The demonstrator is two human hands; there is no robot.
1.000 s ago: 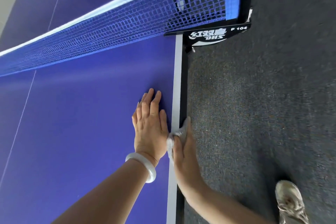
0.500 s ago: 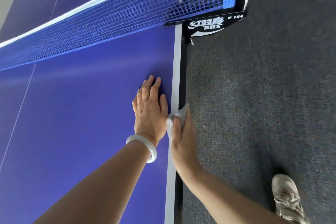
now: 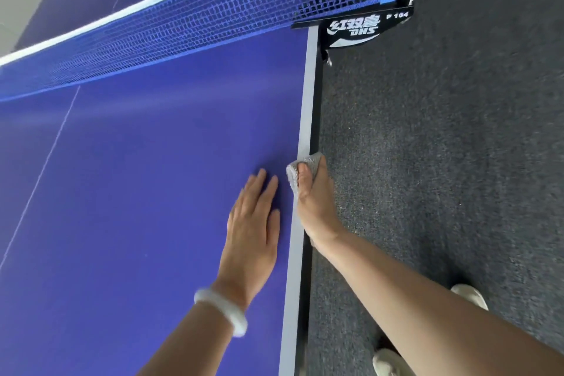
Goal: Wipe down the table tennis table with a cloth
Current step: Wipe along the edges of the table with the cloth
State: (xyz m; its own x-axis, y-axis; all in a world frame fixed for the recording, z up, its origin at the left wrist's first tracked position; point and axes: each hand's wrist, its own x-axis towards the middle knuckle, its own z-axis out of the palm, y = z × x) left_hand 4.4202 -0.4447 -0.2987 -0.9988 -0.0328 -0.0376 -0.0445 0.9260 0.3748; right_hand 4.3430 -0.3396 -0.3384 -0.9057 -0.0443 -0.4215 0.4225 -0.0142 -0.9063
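The blue table tennis table fills the left of the head view, with a grey sideline along its right edge. My right hand grips a small grey cloth wrapped over that edge, thumb on top and fingers hidden down the side. Flat on the blue surface just left of it rests my left hand, fingers straight, with a white bangle on the wrist.
The blue net crosses the table ahead, ending at a black clamp post on the right edge. Dark grey carpet lies to the right. My pale shoes stand on it beside the table.
My right hand has slid the cloth forward along the table edge toward the net post. My left hand now lies a little behind it instead of ahead.
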